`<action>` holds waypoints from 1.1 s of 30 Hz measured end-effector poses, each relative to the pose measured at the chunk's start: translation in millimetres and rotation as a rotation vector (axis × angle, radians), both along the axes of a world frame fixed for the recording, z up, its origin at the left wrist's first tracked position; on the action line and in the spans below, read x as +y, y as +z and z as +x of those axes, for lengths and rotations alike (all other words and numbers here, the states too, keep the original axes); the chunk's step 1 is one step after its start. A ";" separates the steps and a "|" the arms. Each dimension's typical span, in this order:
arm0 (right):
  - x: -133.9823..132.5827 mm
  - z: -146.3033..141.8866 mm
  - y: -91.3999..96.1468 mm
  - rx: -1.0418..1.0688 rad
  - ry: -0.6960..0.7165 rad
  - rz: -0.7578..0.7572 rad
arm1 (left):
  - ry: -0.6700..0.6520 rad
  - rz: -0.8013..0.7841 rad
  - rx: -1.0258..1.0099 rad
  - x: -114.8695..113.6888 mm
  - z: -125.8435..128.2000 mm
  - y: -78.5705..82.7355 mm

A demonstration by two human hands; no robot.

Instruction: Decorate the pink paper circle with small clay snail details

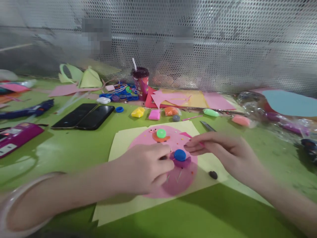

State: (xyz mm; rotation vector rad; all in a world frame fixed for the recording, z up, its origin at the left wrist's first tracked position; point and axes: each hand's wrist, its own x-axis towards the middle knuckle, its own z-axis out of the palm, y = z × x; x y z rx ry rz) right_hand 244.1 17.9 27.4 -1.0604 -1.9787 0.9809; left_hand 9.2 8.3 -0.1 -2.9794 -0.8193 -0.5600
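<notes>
A round pink paper disc (138, 140) lies on a pale yellow sheet (119, 145). It carries a green bottle cap (161, 133) on an orange shape, and a blue bottle cap (180, 155) above a purple shape. My left hand (148, 167) is over the disc's left part, fingers curled together beside the blue cap; what they pinch, if anything, is hidden. To the right of that cap hovers my right hand (223, 150), its thumb and fingers closed around a thin pink tool (185, 134), mostly covered by the fingers. A dark lump (213, 175) rests on the sheet below it.
Clay in yellow (138, 112), pink (154, 114), orange (171, 111) and green (211, 112) lies behind the sheet, near a craft knife (207, 126). Two phones (95, 117), a power strip (19, 137) and a drink cup (141, 84) stand farther left and back.
</notes>
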 end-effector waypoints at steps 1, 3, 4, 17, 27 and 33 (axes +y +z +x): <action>0.4 1.2 -0.5 0.071 0.040 -0.077 | -0.014 0.050 0.015 -0.1 5.1 1.0; 2.3 4.7 -1.4 0.187 0.113 -0.137 | -0.018 0.111 0.020 0.0 14.4 2.8; 3.2 6.0 -1.8 0.231 0.134 -0.130 | -0.016 0.116 0.013 -0.1 18.1 3.6; -20.9 -9.2 -22.6 0.154 -0.036 0.112 | 0.017 -0.249 -0.054 -3.2 15.3 -0.3; -19.7 -12.0 -31.3 -0.083 0.004 0.089 | 0.031 -0.306 -0.061 0.2 17.9 -7.5; -17.0 -15.8 -32.6 -0.184 -0.011 0.108 | 0.044 -0.322 -0.043 0.4 17.2 -6.6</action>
